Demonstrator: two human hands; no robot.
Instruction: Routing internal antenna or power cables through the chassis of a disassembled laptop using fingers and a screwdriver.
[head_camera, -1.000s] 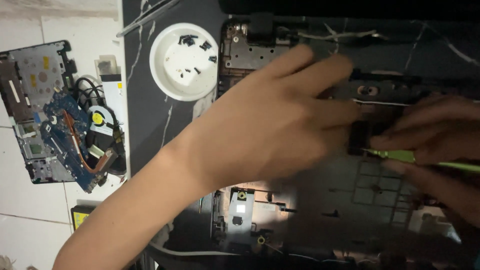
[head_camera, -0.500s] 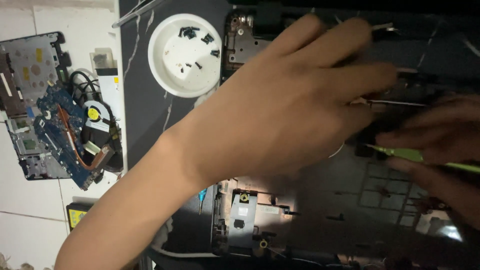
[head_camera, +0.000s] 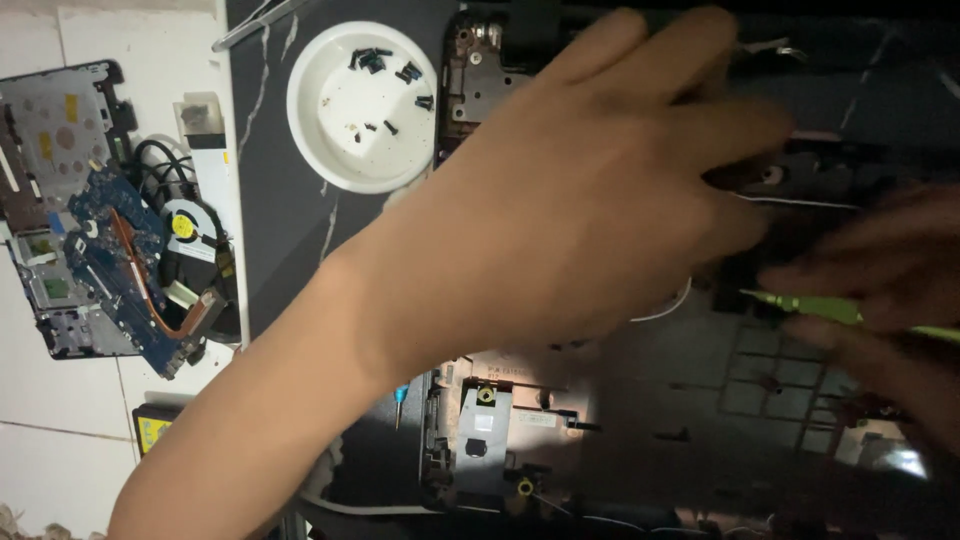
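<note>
My left hand (head_camera: 580, 200) lies flat and spread over the dark, opened laptop chassis (head_camera: 700, 430), its fingers reaching toward the far right part of the case. At the right edge my right hand (head_camera: 890, 290), blurred and in shadow, grips a thin green tool (head_camera: 810, 305) whose tip points left, just below my left fingertips. A thin white wire (head_camera: 665, 305) curves out from under my left palm. The hand hides what lies beneath it.
A white round bowl (head_camera: 310, 150) holding several small black screws (head_camera: 375, 60) stands at the back left of the dark mat. Left of it, on white tiles, lie a blue circuit board (head_camera: 110, 260) and a fan (head_camera: 185, 225). A small blue screwdriver (head_camera: 400, 400) lies by my forearm.
My left hand has slid farther up and right across the chassis, with fingers spread wider. My right hand keeps the green tool in nearly the same place.
</note>
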